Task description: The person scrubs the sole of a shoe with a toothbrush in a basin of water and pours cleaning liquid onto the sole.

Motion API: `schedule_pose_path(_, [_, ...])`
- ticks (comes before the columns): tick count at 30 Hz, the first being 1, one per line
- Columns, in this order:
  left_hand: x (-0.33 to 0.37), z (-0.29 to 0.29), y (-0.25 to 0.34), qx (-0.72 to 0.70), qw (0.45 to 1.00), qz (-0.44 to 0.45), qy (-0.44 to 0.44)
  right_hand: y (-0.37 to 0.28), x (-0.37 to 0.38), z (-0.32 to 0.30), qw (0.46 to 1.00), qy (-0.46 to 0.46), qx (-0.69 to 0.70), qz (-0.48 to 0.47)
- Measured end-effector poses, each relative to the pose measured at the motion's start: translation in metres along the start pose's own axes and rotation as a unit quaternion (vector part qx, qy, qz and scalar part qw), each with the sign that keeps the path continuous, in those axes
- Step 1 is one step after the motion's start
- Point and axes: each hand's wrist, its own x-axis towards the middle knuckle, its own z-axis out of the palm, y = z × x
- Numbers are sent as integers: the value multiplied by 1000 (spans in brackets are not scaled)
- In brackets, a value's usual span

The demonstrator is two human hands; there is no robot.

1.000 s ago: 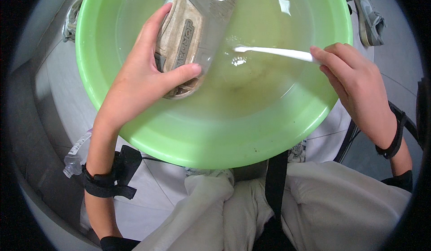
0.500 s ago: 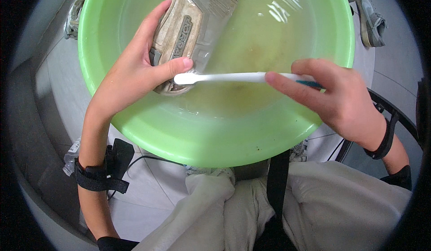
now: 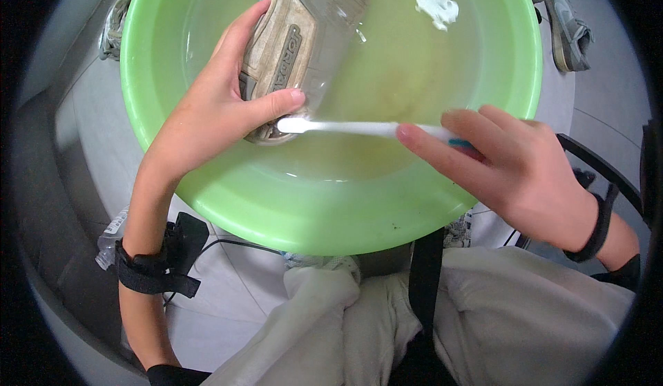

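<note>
A worn shoe (image 3: 304, 37), sole up, lies partly in murky water inside a green basin (image 3: 331, 220). My left hand (image 3: 207, 99) grips it at the near end, thumb across the sole and fingers along the left edge. In my right hand (image 3: 514, 161) is a white toothbrush (image 3: 359, 129), held by its handle with the index finger stretched along it. The brush's head rests against the near end of the sole, just below my left thumb. Its bristles face down and are hidden. The shoe's far end runs out of the picture at the top.
One shoe (image 3: 570, 33) stands on the floor right of the basin, another (image 3: 116, 26) to its left. A clear plastic bottle (image 3: 110, 237) lies by my left forearm. A black strap (image 3: 426, 282) hangs between my knees, and a dark cable (image 3: 231, 242) crosses the tiles.
The toothbrush and my right hand have shifted slightly, the brush head a little right along the sole. The shoe and left hand have moved slightly right. The bright reflection on the water changed shape.
</note>
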Motion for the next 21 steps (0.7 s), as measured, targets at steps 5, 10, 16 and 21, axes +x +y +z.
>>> schedule_pose_path(5, [1,0,-3,0,1000,5,-4,0,2,20,1000,19,-11,-10])
schedule_pose_path(10, [-1,3,-6,57,998,30,9,-7,0,-7,987,-115,100,49])
schedule_pose_path(16, [2,1,-2,20,1000,21,4,-5,0,7,997,-1,-83,-3])
schedule_pose_path(21, [2,-3,0,8,1000,0,-3,-6,1,21,997,6,-78,1])
